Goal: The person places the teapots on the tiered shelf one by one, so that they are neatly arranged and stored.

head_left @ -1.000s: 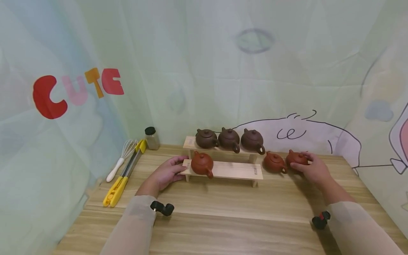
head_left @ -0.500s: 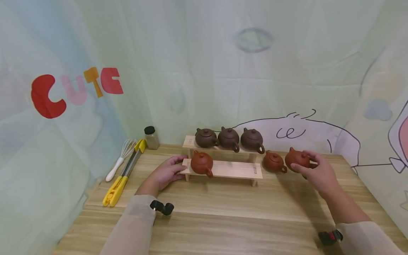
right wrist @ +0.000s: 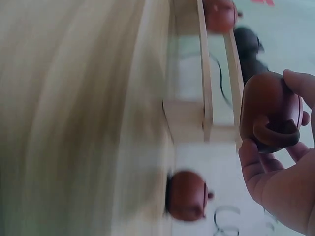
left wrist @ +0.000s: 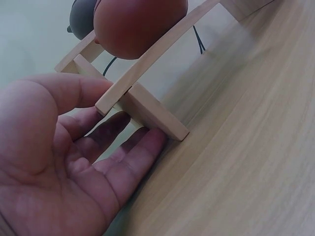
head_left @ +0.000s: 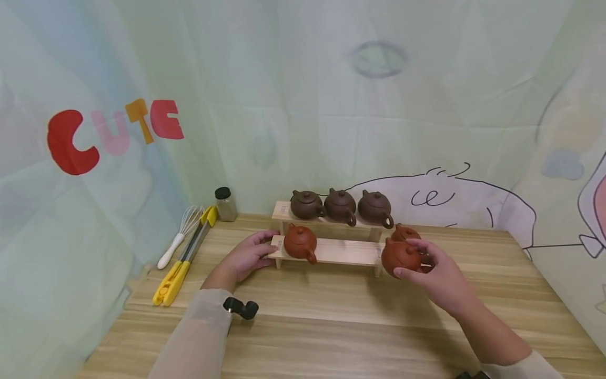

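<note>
My right hand (head_left: 442, 276) grips a reddish-brown clay teapot (right wrist: 268, 105) by its body and holds it off the table, near the right end of the two-step wooden display stand (head_left: 350, 252). My left hand (head_left: 249, 257) holds the left end of the stand's lower step; in the left wrist view its fingers lie around the board's end and against the leg. Another reddish-brown teapot (head_left: 299, 242) sits at the left of that step. Three dark brown teapots (head_left: 340, 206) stand in a row on the upper step. Behind the held teapot, a third reddish-brown teapot (right wrist: 187, 195) stands on the table, partly hidden in the head view.
At the left of the table (head_left: 331, 326) lie a whisk (head_left: 177, 239) with a white handle and yellow-handled tongs (head_left: 187, 258). A small jar (head_left: 225, 204) with a black lid stands at the back left. A printed cloth (head_left: 307, 105) hangs behind the table.
My right hand has lifted the far-right reddish-brown teapot from the table and carried it left to the stand's right end. The left hand stays at the stand.
</note>
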Motion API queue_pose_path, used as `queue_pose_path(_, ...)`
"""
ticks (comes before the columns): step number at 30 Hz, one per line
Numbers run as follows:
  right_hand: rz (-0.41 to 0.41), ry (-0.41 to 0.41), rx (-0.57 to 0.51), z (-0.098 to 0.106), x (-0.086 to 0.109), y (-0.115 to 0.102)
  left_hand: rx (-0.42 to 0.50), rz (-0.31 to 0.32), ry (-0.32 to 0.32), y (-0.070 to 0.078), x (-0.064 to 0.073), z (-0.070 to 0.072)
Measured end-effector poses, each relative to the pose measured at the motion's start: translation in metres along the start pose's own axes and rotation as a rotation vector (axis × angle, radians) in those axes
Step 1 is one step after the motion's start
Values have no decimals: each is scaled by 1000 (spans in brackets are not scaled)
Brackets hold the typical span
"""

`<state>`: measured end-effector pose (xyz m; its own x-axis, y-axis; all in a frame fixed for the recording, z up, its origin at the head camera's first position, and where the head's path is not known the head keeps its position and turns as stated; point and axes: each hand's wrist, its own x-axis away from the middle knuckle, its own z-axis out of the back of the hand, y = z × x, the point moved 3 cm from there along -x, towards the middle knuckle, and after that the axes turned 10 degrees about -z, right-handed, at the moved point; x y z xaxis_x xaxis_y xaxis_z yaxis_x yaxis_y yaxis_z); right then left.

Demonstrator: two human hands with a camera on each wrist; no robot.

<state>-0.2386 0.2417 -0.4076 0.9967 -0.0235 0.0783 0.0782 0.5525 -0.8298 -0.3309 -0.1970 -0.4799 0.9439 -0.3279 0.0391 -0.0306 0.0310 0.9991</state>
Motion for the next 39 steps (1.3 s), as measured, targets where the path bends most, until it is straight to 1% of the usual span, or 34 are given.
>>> queue_pose_path(5,24,-69,-44,-31,0,-14,3,-1,-3,0,0,0)
queue_pose_path(7,26,-79,-51,-43,-2,-19,3,-1,-5,0,0,0)
queue_pose_path(14,23,-72,-50,-78,-14,-39,0,9,0,1,1,1)
queue_pose_path(17,34,-71,-62,-90,-21,-48,1,10,-2,1,1,1)
queue_pose_path(20,49,-55,-51,-100,-30,-54,1,7,-5,1,0,1)
queue_pose_path(24,52,-27,-40,-110,-40,-59,-4,5,-10,2,0,0)
queue_pose_path(27,47,-19,-63,-115,-44,-62,-3,7,-14,1,0,0)
queue_pose_path(31,52,-14,-68,-121,-47,-67,-2,8,-8,1,0,0)
queue_pose_path(36,47,15,-25,-126,-49,-69,-13,0,-14,2,2,-1)
queue_pose_path(39,50,20,-23,-126,-50,-70,-13,0,-10,4,2,-2)
